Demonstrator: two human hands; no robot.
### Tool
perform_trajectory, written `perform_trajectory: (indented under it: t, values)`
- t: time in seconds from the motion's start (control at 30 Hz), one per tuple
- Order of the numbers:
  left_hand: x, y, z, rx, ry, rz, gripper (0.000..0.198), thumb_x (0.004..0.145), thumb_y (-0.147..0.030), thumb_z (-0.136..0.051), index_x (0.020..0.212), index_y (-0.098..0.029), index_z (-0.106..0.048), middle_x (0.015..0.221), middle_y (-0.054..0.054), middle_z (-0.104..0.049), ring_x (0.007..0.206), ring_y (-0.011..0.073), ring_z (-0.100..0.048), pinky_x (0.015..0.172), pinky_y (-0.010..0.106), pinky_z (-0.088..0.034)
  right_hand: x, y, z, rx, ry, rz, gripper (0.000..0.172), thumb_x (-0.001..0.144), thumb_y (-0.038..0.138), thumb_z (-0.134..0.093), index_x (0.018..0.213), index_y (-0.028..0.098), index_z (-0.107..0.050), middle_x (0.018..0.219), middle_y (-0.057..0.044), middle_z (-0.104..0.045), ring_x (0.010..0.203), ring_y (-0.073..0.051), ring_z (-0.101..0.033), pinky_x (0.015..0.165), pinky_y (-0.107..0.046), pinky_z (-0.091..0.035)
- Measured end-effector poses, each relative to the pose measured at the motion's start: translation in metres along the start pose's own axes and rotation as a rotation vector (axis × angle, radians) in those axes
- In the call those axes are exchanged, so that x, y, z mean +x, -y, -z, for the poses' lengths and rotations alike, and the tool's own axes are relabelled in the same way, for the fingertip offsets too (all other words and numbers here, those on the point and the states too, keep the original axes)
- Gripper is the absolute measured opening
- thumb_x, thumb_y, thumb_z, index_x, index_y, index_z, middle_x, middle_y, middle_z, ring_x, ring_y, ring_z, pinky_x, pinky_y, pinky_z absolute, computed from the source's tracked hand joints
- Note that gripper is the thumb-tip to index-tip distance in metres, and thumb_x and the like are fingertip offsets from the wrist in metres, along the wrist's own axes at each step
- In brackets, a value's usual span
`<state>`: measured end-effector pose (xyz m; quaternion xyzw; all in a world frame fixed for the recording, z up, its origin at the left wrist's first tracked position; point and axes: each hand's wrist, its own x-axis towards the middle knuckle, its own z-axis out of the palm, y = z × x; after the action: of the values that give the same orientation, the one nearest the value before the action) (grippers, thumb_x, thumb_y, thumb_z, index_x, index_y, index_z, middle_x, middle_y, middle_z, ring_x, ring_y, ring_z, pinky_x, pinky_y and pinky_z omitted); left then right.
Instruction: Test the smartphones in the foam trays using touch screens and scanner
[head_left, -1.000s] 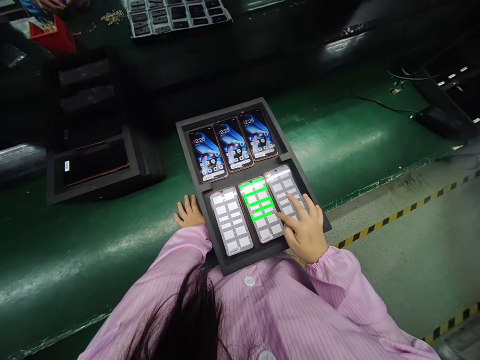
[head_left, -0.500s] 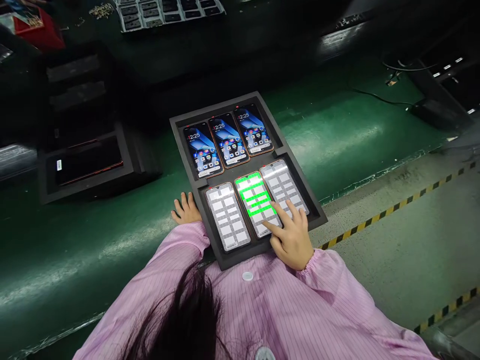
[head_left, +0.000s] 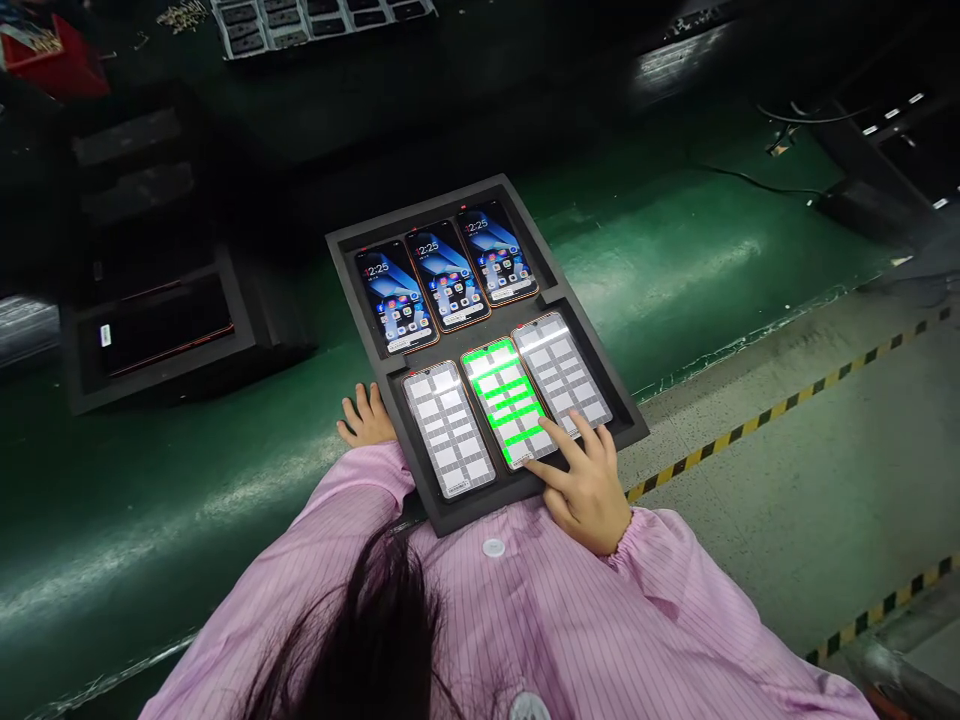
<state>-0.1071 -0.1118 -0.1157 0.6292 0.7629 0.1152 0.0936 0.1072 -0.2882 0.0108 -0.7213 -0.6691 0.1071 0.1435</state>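
A black foam tray [head_left: 450, 521] lies in front of my body, with smartphones set in two rows. The far row of phones [head_left: 448, 275] shows home screens reading 12:25. In the near row, the middle smartphone [head_left: 504, 400] shows a grid partly filled with green. Grey-and-white grids fill the near left smartphone [head_left: 450, 430] and the near right smartphone [head_left: 564, 372]. My right hand [head_left: 589, 490] is open, its fingers spread, with fingertips on the lower part of the middle phone. My left hand [head_left: 366, 415] rests open on the bench beside the tray's left edge, holding nothing.
Stacked dark foam trays [head_left: 165, 325] stand on the green bench [head_left: 187, 450] at the left, a phone in the top one. Farther back are a red bin [head_left: 56, 60] and a white divided tray [head_left: 300, 42]. A cable [head_left: 757, 185] lies at right. Striped tape [head_left: 750, 425] marks the floor.
My right hand's fingers have slid down the middle phone's screen. More green bands now show there, reaching the lower left of its grid. The whole view has shifted slightly; my left hand stays put.
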Motion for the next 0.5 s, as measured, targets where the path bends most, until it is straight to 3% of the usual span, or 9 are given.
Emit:
perform_trajectory:
  t: [0.27, 0.5]
  values:
    - [0.004, 0.002, -0.003, 0.005, -0.011, 0.008, 0.04, 0.089, -0.031, -0.027, 0.121, -0.025, -0.05, 0.137, 0.007, -0.043, 0.13, 0.0261, -0.029, 0.104, 0.053, -0.013, -0.005, -0.017, 0.007, -0.064, -0.08, -0.125, 0.035, 0.07, 0.011, -0.046, 0.091, 0.029, -0.068, 0.131, -0.005, -0.045, 0.128, -0.035, -0.025, 0.094, -0.061, -0.026]
    - [0.004, 0.001, -0.001, 0.015, 0.01, 0.02, 0.041, 0.089, -0.03, -0.026, 0.123, -0.026, -0.049, 0.138, 0.007, -0.042, 0.131, 0.0252, -0.028, 0.104, 0.052, -0.012, -0.003, -0.019, 0.008, -0.08, -0.083, -0.139, 0.034, 0.07, 0.011, -0.047, 0.09, 0.028, -0.068, 0.131, -0.005, -0.045, 0.128, -0.035, -0.025, 0.094, -0.061, -0.027]
